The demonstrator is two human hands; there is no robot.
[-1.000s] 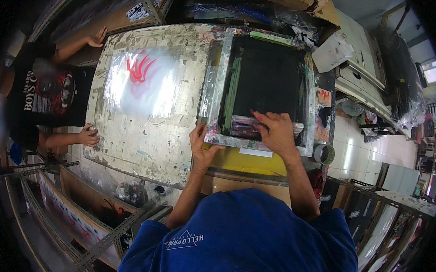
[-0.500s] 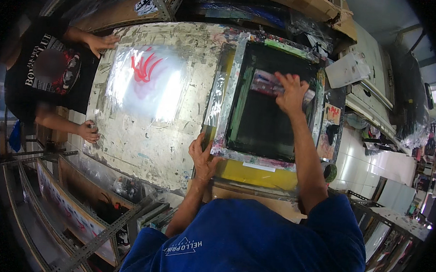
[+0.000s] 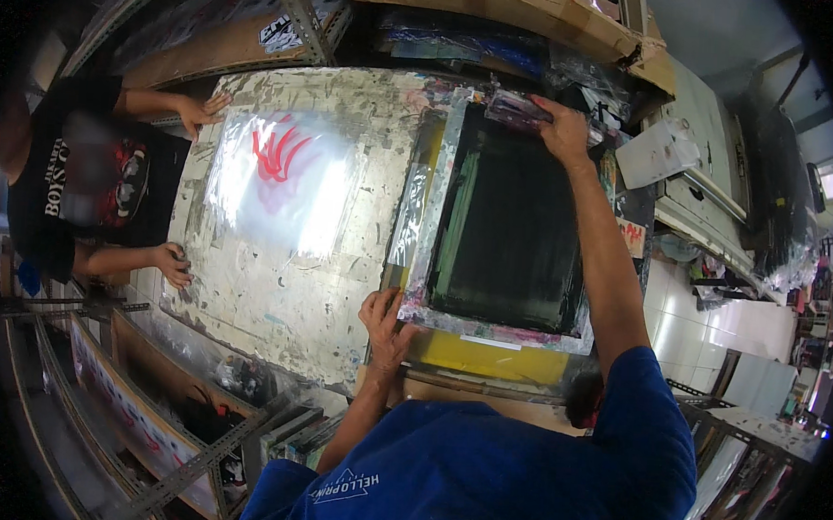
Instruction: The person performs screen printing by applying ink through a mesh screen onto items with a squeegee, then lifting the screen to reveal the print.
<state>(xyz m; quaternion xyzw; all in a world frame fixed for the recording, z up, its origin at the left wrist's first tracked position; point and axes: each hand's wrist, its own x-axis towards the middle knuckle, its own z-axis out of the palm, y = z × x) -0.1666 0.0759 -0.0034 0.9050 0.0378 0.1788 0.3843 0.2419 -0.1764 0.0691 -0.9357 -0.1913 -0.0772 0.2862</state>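
My right hand (image 3: pixel 564 136) grips a paint-stained squeegee (image 3: pixel 517 109) at the far end of a screen-printing frame (image 3: pixel 441 191). The dark, wet-looking mesh (image 3: pixel 517 232) lies bare below it, with a greenish strip down its left side. At the frame's near left corner, my left hand (image 3: pixel 387 329) is closed on the edge, its fingertips partly hidden. Under the frame a yellow sheet (image 3: pixel 501 359) shows along the near side. To the left on the worn table (image 3: pixel 291 319) lies a clear plastic sheet (image 3: pixel 287 211) with red brush-like strokes.
Across the table's left end, a co-worker in a black shirt (image 3: pixel 100 187) rests both hands on its edge. A white plastic container (image 3: pixel 660 152) stands beyond the frame's right side. Metal racks (image 3: pixel 155 477) with panels flank the near left. Cardboard (image 3: pixel 505 9) lies along the back.
My right hand has pushed the squeegee away from me, from the upper mesh to the frame's far end. My left hand stays at the near left corner.
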